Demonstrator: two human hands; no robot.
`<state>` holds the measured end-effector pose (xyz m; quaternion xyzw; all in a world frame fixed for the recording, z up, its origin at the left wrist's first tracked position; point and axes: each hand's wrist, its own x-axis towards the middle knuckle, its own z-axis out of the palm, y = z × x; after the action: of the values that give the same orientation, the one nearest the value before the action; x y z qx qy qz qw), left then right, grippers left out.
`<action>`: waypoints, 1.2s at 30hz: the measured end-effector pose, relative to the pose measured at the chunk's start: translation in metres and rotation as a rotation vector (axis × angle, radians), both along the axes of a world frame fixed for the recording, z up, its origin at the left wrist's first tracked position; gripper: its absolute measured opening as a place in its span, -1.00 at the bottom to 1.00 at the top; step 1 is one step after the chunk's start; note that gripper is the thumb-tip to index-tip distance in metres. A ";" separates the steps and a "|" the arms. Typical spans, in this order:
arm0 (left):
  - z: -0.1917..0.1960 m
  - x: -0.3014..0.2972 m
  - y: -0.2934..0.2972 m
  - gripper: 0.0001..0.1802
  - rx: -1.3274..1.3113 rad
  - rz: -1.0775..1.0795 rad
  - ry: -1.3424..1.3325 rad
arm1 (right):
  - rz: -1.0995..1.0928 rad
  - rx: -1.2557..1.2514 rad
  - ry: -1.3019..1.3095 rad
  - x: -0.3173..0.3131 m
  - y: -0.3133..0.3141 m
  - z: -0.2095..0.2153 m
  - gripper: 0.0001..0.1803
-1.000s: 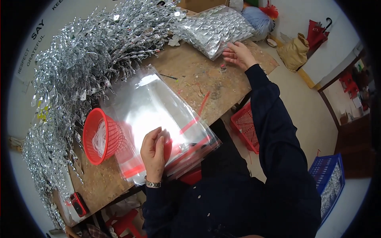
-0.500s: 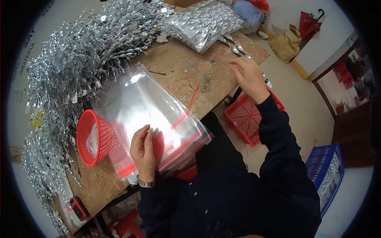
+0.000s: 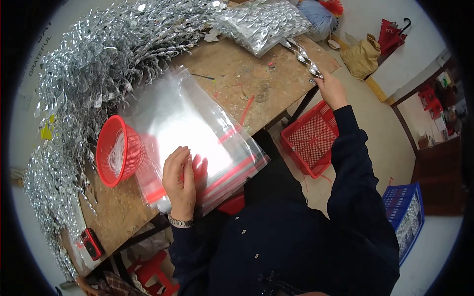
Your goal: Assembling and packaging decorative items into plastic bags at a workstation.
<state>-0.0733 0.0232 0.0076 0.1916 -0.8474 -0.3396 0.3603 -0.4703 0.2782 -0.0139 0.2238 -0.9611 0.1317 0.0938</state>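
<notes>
From here I have the right hand point(image 3: 333, 92) pinching a silver leaf strand point(image 3: 305, 60) by the worktop point(image 3: 282, 91) edge, where tugging could snag it; the left hand point(image 3: 178, 181), loosely curled, seemingly empty, could skew the clear bags point(image 3: 160, 106).

On my feed, the long silver strand of leaf-shaped pieces point(image 3: 307, 61) gleams mirror-bright; I cannot tell whether it is metal or coated plastic. I see the stack of clear flat bags point(image 3: 192, 113) as smooth, glossy plastic, throwing back a white glare. The brown wooden surface point(image 3: 276, 98) looks matt, scuffed and speckled to me. The round red mesh basket point(image 3: 132, 150) is plastic with a slight sheen. I make out a shiny metal link watchband point(image 3: 181, 222) and a dull navy cloth sleeve point(image 3: 353, 167).
</notes>
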 end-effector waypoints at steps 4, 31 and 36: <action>-0.005 0.005 -0.003 -0.79 -0.012 -0.009 0.018 | 0.118 -0.138 0.077 0.018 0.009 0.000 -0.63; -0.005 0.018 0.009 -0.68 -0.269 -0.069 -0.235 | 0.375 -0.183 0.075 0.127 -0.096 0.012 -0.76; -0.009 0.017 0.010 -0.63 -0.298 -0.049 -0.277 | 0.348 -0.074 0.131 0.130 -0.104 0.009 -0.77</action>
<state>-0.0567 0.0329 -0.0014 0.1604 -0.9342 -0.1894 0.2561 -0.3402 0.1738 -0.0048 0.3912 -0.8942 0.1664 0.1401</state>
